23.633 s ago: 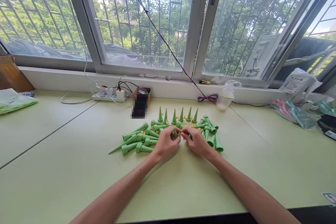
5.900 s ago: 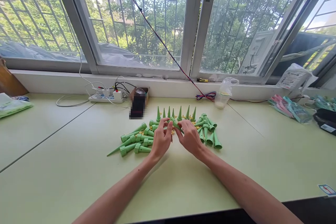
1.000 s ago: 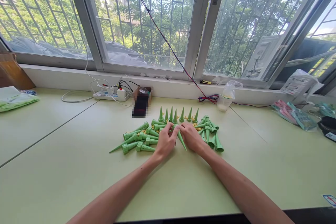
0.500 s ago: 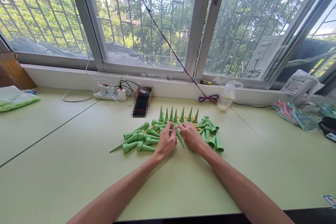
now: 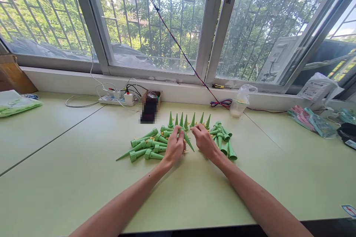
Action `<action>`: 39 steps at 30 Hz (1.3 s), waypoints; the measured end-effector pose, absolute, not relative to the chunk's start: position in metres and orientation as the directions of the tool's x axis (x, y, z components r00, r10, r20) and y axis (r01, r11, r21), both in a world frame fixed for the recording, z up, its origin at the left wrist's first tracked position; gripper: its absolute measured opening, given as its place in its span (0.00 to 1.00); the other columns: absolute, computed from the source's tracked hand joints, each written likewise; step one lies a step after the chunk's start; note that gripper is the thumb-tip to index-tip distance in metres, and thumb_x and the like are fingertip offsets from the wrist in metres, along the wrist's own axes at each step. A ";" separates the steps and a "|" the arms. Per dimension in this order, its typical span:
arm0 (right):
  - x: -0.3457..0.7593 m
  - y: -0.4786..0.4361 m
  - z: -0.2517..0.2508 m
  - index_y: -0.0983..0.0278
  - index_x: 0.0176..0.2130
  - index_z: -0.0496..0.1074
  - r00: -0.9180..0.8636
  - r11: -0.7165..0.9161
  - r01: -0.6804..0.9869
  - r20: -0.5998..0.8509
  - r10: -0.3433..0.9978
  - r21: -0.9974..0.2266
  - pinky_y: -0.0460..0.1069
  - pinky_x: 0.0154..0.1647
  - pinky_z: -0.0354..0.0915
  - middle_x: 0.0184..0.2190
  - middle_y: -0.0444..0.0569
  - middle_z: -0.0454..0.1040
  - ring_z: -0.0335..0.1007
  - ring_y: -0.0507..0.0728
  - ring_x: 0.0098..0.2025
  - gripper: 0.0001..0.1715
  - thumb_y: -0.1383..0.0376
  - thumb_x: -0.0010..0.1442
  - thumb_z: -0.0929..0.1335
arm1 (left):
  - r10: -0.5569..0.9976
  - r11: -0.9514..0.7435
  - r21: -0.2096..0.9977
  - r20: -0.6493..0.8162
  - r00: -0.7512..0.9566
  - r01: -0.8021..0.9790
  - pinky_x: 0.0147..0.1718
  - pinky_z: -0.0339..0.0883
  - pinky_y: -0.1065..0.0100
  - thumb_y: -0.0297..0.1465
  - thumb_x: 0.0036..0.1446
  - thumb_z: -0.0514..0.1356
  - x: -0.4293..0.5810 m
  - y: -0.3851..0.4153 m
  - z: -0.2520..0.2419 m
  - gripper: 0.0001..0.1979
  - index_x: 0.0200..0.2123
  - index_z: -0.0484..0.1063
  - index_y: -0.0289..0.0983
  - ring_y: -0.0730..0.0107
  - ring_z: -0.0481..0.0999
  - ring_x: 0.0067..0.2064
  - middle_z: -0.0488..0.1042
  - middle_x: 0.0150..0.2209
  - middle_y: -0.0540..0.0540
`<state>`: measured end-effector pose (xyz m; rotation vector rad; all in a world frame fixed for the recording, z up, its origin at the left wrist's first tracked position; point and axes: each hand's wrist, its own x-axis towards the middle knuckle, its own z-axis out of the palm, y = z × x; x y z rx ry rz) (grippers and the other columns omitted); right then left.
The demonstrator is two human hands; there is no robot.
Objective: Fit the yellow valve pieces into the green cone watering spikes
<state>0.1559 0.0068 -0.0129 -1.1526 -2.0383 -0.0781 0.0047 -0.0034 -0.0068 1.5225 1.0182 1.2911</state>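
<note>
My left hand (image 5: 174, 147) is closed around a green plastic watering spike (image 5: 189, 142), its pointed end slanting down to the right. Just to the right, my right hand (image 5: 204, 141) has its thumb and fingers pinched together, apart from the spike's tip; whatever is between them is too small to make out. Behind both hands, several green spikes (image 5: 181, 120) stand upright in a row, points up, with small yellow pieces near their bases. Loose green spikes with ribbed caps (image 5: 139, 154) lie by my left hand. More green cone-shaped parts (image 5: 219, 137) are heaped beyond my right wrist.
Along the window sill sit a power strip (image 5: 111, 100) with cables, a small box (image 5: 158, 98), a bundle of wires (image 5: 222, 103) and a plastic cup with a bag (image 5: 237, 107). Plastic packets (image 5: 319, 124) lie at the right, a green-white bag (image 5: 16, 105) at the left.
My right hand has drawn a little away from the spike and its fingers are pinched. The spike in my left hand has risen slightly. The piles look the same.
</note>
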 end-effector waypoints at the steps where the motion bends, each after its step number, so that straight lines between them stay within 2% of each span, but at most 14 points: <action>1: 0.155 0.006 -0.013 0.64 0.43 0.70 -0.293 0.597 0.738 0.648 0.704 -0.315 0.49 0.41 0.64 0.37 0.52 0.66 0.65 0.56 0.38 0.17 0.77 0.64 0.58 | 0.953 -0.283 0.958 0.276 0.129 0.044 0.15 0.54 0.76 0.40 0.63 0.49 0.005 -0.004 -0.007 0.09 0.36 0.58 0.41 0.75 0.60 0.14 0.59 0.12 0.59; 6: 0.149 0.001 -0.015 0.64 0.41 0.71 -0.338 0.647 0.672 0.628 0.701 -0.361 0.48 0.38 0.65 0.35 0.50 0.66 0.65 0.55 0.36 0.15 0.75 0.66 0.59 | 0.960 -0.249 0.967 0.239 0.144 0.049 0.14 0.54 0.75 0.41 0.62 0.50 0.005 -0.003 -0.009 0.10 0.36 0.59 0.41 0.75 0.61 0.14 0.60 0.14 0.58; 14: 0.151 0.003 -0.019 0.63 0.40 0.72 -0.304 0.662 0.628 0.654 0.693 -0.410 0.49 0.39 0.66 0.35 0.51 0.66 0.65 0.55 0.36 0.15 0.73 0.66 0.59 | 0.957 -0.243 0.956 0.210 0.200 0.162 0.14 0.58 0.73 0.41 0.62 0.49 0.006 -0.003 -0.013 0.10 0.36 0.59 0.41 0.71 0.64 0.14 0.63 0.15 0.57; 24: 0.166 -0.003 0.000 0.62 0.47 0.73 -0.283 0.675 0.610 0.680 0.676 -0.416 0.52 0.47 0.66 0.42 0.53 0.71 0.68 0.58 0.45 0.20 0.76 0.65 0.58 | 0.925 -0.366 0.905 0.329 0.190 0.218 0.22 0.57 0.71 0.39 0.62 0.51 0.005 -0.004 -0.008 0.11 0.32 0.63 0.40 0.72 0.65 0.19 0.65 0.18 0.55; 31: 0.179 -0.014 0.004 0.61 0.43 0.73 -0.151 0.623 0.610 0.700 0.698 -0.490 0.51 0.41 0.67 0.39 0.51 0.72 0.70 0.57 0.40 0.14 0.70 0.66 0.60 | 0.911 -0.405 0.892 0.374 0.175 0.203 0.25 0.56 0.70 0.40 0.61 0.53 0.004 -0.005 -0.009 0.12 0.30 0.64 0.39 0.71 0.64 0.22 0.65 0.21 0.53; 36: 0.172 -0.014 0.000 0.62 0.40 0.73 -0.083 0.606 0.580 0.700 0.709 -0.545 0.50 0.41 0.66 0.37 0.50 0.72 0.70 0.57 0.39 0.09 0.68 0.65 0.62 | 0.886 -0.463 0.844 0.439 0.148 0.270 0.25 0.53 0.71 0.38 0.62 0.53 0.003 -0.007 -0.004 0.11 0.29 0.64 0.39 0.73 0.60 0.22 0.62 0.20 0.54; 39: 0.167 -0.014 -0.004 0.62 0.40 0.72 -0.056 0.600 0.550 0.692 0.720 -0.580 0.50 0.40 0.66 0.36 0.49 0.72 0.69 0.56 0.37 0.09 0.69 0.64 0.63 | 0.884 -0.466 0.846 0.435 0.170 0.260 0.25 0.56 0.71 0.38 0.62 0.53 0.003 -0.009 0.000 0.11 0.31 0.64 0.38 0.73 0.63 0.23 0.64 0.21 0.54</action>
